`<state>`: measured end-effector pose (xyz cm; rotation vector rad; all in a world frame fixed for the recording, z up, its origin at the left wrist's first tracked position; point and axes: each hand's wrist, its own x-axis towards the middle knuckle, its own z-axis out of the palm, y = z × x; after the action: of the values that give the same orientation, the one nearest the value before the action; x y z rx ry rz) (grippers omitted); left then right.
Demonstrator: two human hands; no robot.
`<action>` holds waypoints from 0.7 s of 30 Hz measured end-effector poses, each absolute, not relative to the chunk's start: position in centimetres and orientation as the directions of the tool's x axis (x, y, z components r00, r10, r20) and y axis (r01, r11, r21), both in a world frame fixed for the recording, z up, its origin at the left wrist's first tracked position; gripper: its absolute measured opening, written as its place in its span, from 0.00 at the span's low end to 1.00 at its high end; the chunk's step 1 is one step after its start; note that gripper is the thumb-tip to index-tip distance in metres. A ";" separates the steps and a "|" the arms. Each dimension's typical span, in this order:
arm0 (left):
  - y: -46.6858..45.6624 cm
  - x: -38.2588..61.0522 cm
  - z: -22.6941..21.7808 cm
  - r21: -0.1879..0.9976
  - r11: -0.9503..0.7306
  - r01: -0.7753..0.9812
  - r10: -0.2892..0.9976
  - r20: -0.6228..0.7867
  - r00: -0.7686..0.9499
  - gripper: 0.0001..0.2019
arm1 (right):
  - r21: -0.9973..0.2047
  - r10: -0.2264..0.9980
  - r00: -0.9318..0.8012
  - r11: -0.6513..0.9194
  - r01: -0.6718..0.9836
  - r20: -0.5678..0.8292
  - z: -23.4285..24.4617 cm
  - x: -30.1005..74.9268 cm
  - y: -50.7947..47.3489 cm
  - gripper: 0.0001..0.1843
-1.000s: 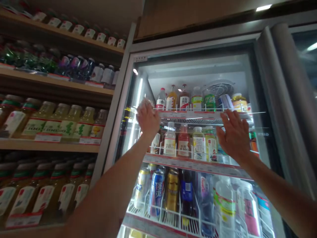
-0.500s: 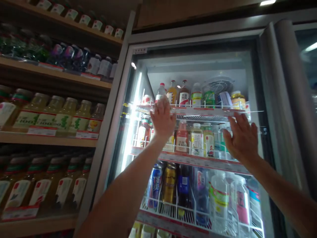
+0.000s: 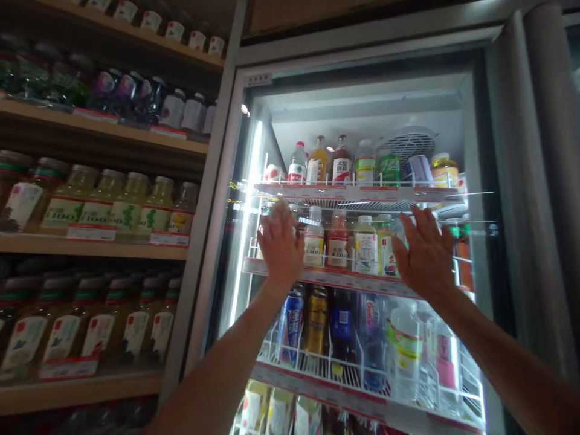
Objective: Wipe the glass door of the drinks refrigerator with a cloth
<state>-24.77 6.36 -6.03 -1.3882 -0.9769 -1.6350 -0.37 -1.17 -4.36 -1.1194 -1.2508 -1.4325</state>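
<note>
My left hand [image 3: 281, 246] is raised before the glass door [image 3: 362, 109] of a lit drinks fridge, fingers extended and holding nothing. To its right, my right hand [image 3: 425, 254] is also up with its fingers spread and palm bare. I cannot tell whether either palm touches the glass. Behind the hands, the middle shelf holds a pink juice bottle [image 3: 338, 241] and a tea bottle [image 3: 365, 244]; the hands hide parts of this row. Above stand an orange drink bottle [image 3: 317, 162] and a dark bottle [image 3: 342, 162]. A gold can [image 3: 316, 320] is lower down.
Wooden shelves [image 3: 90, 246] at the left carry rows of juice bottles [image 3: 151, 208]. A metal frame [image 3: 212, 181] separates them from the fridge. At the right edge runs a thick grey vertical door post [image 3: 550, 181]. White wire racks [image 3: 335, 362] divide the lower drinks.
My left hand has moved left and down across the glass. The right hand has shifted slightly left. The camera view has shifted a little, showing more of the lowest fridge row.
</note>
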 end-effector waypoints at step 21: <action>6.9 -27.8 -15.3 -0.259 -0.416 0.872 -0.171 0.964 0.206 0.22 | 0.406 0.022 -0.408 0.056 0.912 0.913 -10.1 -4.4 -0.7 0.29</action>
<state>-27.81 6.90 -15.35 -1.5350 -0.6908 -1.3876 -4.41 -0.66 -10.08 -0.9681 -1.5604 -1.4548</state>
